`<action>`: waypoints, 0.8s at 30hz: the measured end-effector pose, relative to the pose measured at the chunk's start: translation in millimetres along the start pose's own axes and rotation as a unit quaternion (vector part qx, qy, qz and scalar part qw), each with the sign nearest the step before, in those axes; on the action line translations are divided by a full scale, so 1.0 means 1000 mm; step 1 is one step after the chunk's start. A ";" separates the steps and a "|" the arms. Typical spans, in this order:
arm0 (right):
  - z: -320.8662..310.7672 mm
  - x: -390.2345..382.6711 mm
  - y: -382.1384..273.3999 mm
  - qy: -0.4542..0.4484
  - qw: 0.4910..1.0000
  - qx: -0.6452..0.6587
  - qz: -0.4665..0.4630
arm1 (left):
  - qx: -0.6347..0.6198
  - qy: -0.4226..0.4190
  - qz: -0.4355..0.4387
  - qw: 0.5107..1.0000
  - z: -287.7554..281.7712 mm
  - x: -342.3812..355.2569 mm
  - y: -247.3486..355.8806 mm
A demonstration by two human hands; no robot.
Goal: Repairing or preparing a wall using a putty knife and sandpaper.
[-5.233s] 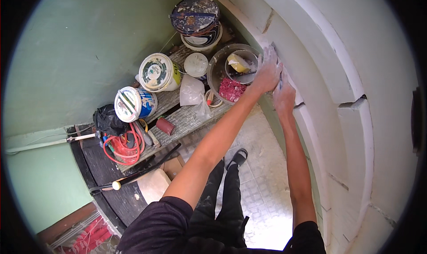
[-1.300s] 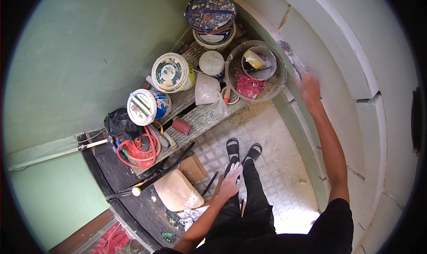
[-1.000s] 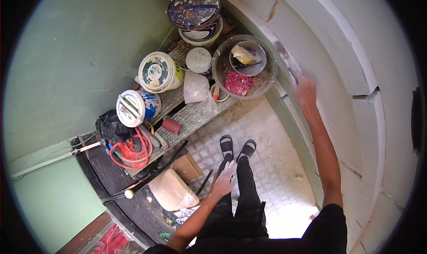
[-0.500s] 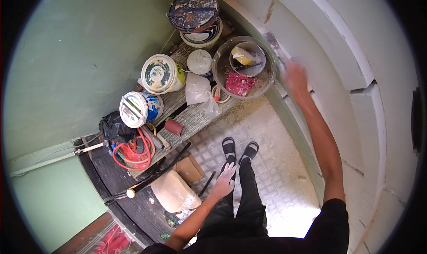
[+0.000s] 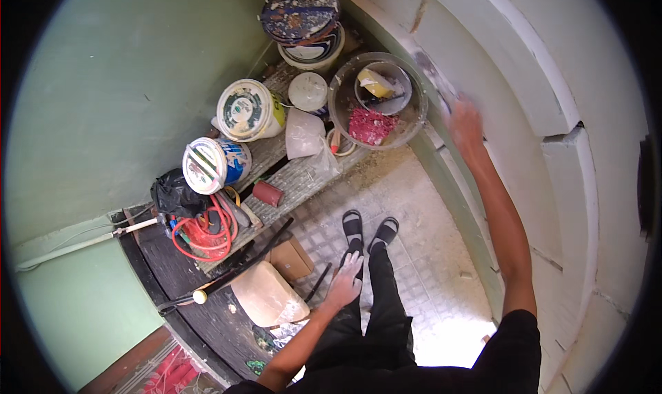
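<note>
1. Grey-white smears cover the flat tool (image 5: 431, 70), which I see lying along the pale curved wall (image 5: 514, 94), just beyond the clear round tub (image 5: 416, 123). Whether its whole face touches, I can't tell.
2. Five seconds ago both hands were together up there. Since then the left grip (image 5: 345, 281) has come away and down; it sits over the dark trousers (image 5: 383, 294), fingers loosely spread, with nothing visible in it.
3. My right grip (image 5: 466, 125) has stayed at the wall and looks closed on the tool's near end, though blur hides the exact finger placement. Over the last second I see only small shifts.
4. I judge that steadying and pressure now rest on one arm, leaving the other free.
5. Pink cloth (image 5: 373, 126) remains inside the tub, beside the weathered plank desk (image 5: 303, 182) and its buckets.
</note>
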State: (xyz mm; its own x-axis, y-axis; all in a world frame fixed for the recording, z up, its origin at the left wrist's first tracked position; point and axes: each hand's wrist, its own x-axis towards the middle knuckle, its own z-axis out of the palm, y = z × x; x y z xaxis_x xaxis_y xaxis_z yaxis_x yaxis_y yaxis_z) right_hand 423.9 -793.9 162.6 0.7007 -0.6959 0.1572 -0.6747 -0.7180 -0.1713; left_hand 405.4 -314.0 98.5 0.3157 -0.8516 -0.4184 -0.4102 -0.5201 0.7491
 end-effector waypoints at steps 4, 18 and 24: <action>-0.003 0.002 -0.001 -0.009 0.999 0.032 0.005 | -0.025 -0.007 -0.012 1.000 0.000 0.004 0.003; 0.010 0.012 0.005 -0.006 0.999 -0.036 -0.013 | -0.010 -0.021 -0.032 0.999 -0.003 -0.004 -0.016; -0.019 0.005 -0.022 -0.097 0.992 0.034 0.073 | -0.011 0.002 -0.017 1.000 -0.007 -0.002 -0.008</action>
State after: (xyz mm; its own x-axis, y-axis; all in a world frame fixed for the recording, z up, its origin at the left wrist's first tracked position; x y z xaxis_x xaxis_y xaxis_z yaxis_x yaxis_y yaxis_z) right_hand 438.0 -781.3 185.3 0.6328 -0.7718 -0.0628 -0.7595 -0.6028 -0.2444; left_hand 414.5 -307.6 97.1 0.3314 -0.8337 -0.4418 -0.3798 -0.5465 0.7464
